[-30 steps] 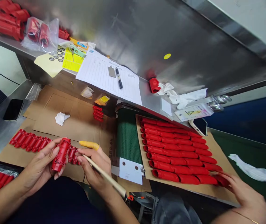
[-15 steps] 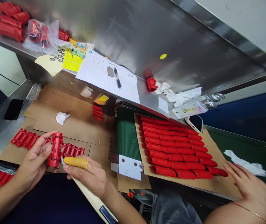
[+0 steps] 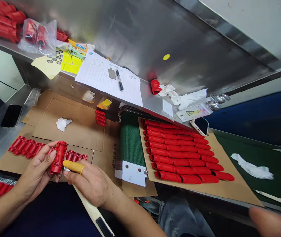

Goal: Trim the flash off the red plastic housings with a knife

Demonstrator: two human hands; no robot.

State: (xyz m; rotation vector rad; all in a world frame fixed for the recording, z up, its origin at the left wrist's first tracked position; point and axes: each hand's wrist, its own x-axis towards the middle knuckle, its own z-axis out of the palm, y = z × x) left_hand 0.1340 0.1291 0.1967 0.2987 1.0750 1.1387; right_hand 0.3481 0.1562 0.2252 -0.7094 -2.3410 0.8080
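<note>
Between the fingers and thumb of my left hand (image 3: 40,166) is a red ribbed cylinder (image 3: 58,158), held upright with a slight tilt. My right hand (image 3: 89,181), a yellow cot (image 3: 73,166) on its index finger, grips a cream-coloured tool (image 3: 88,207) with a dark panel near its lower end. The tool's tip and a bit of white material at my right fingertips touch or nearly touch the cylinder's lower right side. Behind my hands, a row of similar red parts (image 3: 27,147) lies on cardboard (image 3: 73,121).
Rows of red tubes (image 3: 177,153) cover cardboard on the right, beside a green conveyor belt (image 3: 131,138). A metal shelf above holds a paper sheet (image 3: 108,77) and pen (image 3: 119,80). A phone (image 3: 11,116) lies left. Another person's blurred hand (image 3: 270,220) shows at lower right.
The view has shifted slightly. The other person's hand has moved down and away from the red tubes. My hands keep their hold, and the cylinder is turned a little.
</note>
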